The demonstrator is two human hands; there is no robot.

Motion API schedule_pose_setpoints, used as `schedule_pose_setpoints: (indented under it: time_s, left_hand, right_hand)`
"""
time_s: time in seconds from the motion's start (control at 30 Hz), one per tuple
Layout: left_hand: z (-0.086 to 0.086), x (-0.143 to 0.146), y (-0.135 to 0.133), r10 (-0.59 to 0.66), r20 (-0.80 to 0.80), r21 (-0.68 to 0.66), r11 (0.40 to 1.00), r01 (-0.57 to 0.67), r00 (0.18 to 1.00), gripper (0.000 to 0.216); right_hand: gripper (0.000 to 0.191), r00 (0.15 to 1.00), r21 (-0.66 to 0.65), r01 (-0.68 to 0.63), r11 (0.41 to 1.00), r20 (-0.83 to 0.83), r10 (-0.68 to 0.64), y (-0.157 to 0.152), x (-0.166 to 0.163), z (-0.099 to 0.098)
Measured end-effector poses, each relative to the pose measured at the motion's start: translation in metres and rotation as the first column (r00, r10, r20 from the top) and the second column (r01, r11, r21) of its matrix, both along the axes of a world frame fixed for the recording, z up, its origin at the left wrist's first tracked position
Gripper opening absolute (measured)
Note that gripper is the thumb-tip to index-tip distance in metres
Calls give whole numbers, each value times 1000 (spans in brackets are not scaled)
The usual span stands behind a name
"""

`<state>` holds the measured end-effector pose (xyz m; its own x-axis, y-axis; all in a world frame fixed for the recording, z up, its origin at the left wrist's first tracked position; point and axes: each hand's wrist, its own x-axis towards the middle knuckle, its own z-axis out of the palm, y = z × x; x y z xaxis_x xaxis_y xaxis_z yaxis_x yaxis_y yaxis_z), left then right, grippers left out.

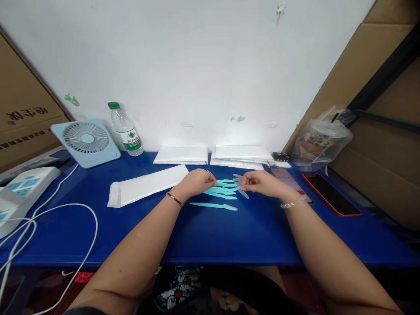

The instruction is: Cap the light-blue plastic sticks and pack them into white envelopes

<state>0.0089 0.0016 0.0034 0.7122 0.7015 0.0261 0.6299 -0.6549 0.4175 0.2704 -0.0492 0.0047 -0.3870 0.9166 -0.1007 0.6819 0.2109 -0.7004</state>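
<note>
My left hand [198,180] is closed, thumb and fingers pinched on the handle end of a slim teal eyebrow razor [225,181] above a fanned group of similar razors [219,191]. One more razor [214,205] lies apart, closer to me, its blade end pointing right. To the right of the group are several small clear plastic caps [243,194]. Over these caps my right hand [257,181] has its fingertips pressed together; whatever is between them is too small to make out.
A long white padded envelope [147,186] lies at left on the blue table [210,245]. White packets [180,155] line the wall. Around them are a fan [87,140], water bottle [126,131], white cable [95,214], two phones [331,194] and a bagged cup [321,140].
</note>
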Motion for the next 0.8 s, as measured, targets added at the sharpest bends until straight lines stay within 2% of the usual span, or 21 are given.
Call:
schedule_pose_setpoints:
  time_s: [0.1,0.2,0.3,0.4,0.47,0.57,0.67,0.8]
  left_hand:
    - [-6,-4,5,-51,16,35,998,50,999,39]
    - [-15,-3,7,-92,-12,50,995,92,996,54]
    - [-21,1,5,-88,-56,37,995,90,995,50]
    - [-18,4,1,-83,-40,33,996,85,996,46]
    - [-12,5,-3,-82,23,36,996,82,996,42]
    - [-2,6,-10,-148,116,-2,989,149,982,43]
    - [4,7,-14,-201,90,-90,974,209,975,41]
    - [7,4,-13,-121,78,-112,985,129,990,43]
  right_hand:
    - [29,997,107,29,994,67,-36,-3,-4,4]
    - [23,988,217,-99,971,139,70,-13,-22,9]
    - [16,946,163,-261,951,239,218,-23,-43,7]
    - [12,923,120,-302,946,286,259,-27,-54,3]
    - [13,939,113,-262,958,260,226,-27,-54,3]
    - [16,983,126,-119,985,156,99,-24,-48,8]
    - [19,999,126,-25,992,43,20,-21,-40,10]
    - [27,995,121,75,990,-72,-67,-14,-27,9]
